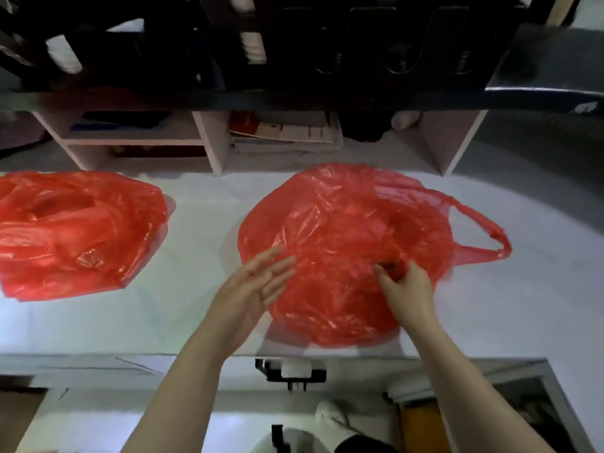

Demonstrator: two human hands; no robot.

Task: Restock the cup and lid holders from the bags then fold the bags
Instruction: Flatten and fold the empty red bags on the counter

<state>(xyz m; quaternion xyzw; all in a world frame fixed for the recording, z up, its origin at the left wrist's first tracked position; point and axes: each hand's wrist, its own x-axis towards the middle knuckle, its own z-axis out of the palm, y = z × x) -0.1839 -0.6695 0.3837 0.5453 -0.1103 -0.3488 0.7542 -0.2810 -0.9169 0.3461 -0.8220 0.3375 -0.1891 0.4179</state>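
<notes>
A crumpled red plastic bag [340,230] lies spread on the white counter [196,289] in front of me, one handle loop sticking out to the right. My left hand [251,286] hovers with straight fingers at the bag's left edge. My right hand [403,286] pinches a fold of the bag near its middle. A second red bag [72,230] lies bunched at the counter's left. On the dark shelf above, black holders [376,44] stand with white cup stacks [253,47] in them, blurred.
Under the shelf are white cubbies [209,142] with papers [287,132] and dark items. The counter's front edge runs just below my wrists. A black and white fixture [294,371] hangs under the edge. A dark box [549,60] sits top right.
</notes>
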